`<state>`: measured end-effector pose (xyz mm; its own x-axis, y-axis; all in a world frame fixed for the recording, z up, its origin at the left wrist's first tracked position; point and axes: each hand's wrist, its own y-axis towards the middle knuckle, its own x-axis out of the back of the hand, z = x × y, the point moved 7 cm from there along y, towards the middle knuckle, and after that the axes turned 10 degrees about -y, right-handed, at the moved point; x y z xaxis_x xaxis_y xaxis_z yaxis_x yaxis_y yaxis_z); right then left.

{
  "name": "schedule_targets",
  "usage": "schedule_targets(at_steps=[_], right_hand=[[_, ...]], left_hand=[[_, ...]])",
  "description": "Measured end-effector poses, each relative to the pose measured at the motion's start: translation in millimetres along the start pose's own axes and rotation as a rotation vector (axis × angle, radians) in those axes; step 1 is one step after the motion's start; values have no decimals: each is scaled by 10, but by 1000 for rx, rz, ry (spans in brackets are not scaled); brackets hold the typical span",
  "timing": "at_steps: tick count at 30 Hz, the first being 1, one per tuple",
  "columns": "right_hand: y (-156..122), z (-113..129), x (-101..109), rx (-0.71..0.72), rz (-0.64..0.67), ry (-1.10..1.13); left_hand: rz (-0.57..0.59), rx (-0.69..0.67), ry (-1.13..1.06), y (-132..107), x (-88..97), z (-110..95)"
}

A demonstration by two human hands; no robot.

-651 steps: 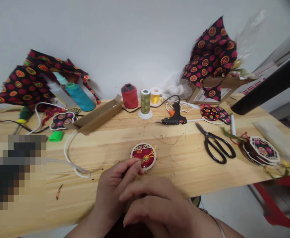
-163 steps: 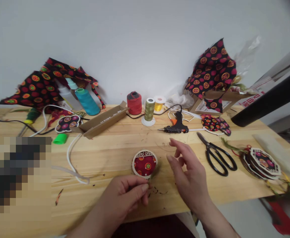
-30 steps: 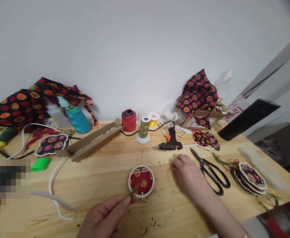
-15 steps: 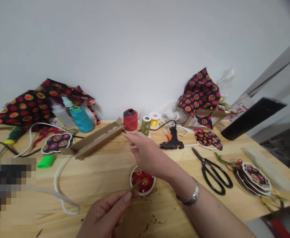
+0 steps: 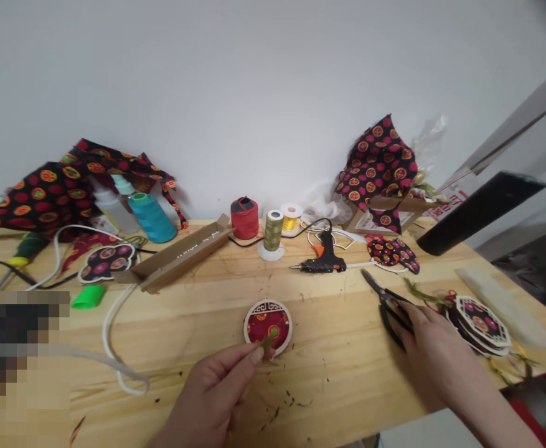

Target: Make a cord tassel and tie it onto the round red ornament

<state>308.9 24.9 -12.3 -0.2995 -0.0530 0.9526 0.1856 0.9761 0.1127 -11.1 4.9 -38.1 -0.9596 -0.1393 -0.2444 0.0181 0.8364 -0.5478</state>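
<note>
A round red fabric ornament [image 5: 268,321] in a white fretwork frame lies on the wooden table [image 5: 198,305] in front of me. My left hand [image 5: 221,392] pinches a short olive-green cord at the ornament's lower edge. My right hand [image 5: 429,351] rests over the handles of the black scissors [image 5: 380,291] to the right, its fingers curled onto them; the blades point away toward the back left.
A black glue gun [image 5: 322,261], red [image 5: 244,218], olive [image 5: 273,230] and yellow [image 5: 292,218] spools stand behind. A cardboard tray [image 5: 179,255], teal cone [image 5: 152,216], white cable [image 5: 109,323] and patterned cloth [image 5: 58,186] lie left. A stack of octagonal ornaments [image 5: 480,317] sits right.
My right hand has swung from above the spools at centre back to the scissors on the right. My left hand keeps pinching the green cord at the ornament.
</note>
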Motion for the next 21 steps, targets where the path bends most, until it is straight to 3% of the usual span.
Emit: schedule_targets(at_steps=[6, 10, 12, 14, 16, 18, 21], right_hand=[[59, -17, -27, -5, 49, -55], [61, -158, -18, -101, 64, 87], [-13, -213, 40, -162, 51, 333], [-144, -125, 72, -140, 136, 728], [-332, 144, 74, -40, 358, 1149], [-512, 406, 95, 15, 498, 1468], [-702, 738, 30, 106, 684, 1614]], left_hand=[[49, -27, 48, 2, -154, -40], [92, -14, 59, 16, -210, -5], [90, -11, 58, 23, -219, 10], [98, -15, 51, 30, -241, 8], [132, -4, 59, 33, -293, -5], [173, 16, 69, 32, -370, -36], [211, 28, 66, 27, -497, -111]])
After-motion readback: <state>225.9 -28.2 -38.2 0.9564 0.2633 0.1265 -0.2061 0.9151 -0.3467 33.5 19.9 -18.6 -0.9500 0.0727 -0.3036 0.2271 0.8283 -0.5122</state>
